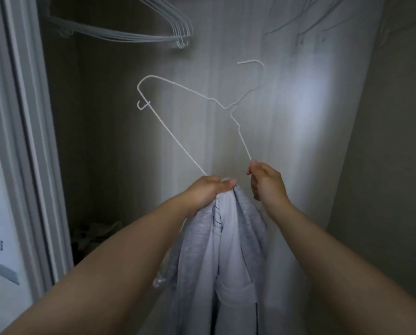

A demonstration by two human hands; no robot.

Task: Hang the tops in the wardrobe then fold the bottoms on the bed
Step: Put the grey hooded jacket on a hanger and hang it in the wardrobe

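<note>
Two hands are on one white wire hanger (190,105), held tilted inside the wardrobe (383,141) with its hook pointing up and to the right. My left hand (209,192) is curled tight round a bunched grey top (226,250) together with the hanger's lower bar, while my right hand (266,181) pinches the end of the other wire arm just beside it. That top hangs straight down from the left fist, well below the rail, not yet spread on the hanger. To do this step well, I would judge the neck opening wants finding first, then one hanger shoulder fed through it, the fabric eased along the wire rather than dragged, and the bunch let go only once both shoulders sit level. Counted: one hanger in hand, one top, and a cluster of spare hangers (139,32) overhead, roughly five though they overlap too much to be sure, plus some dim heap (93,235) low at the left that I cannot make out
</note>
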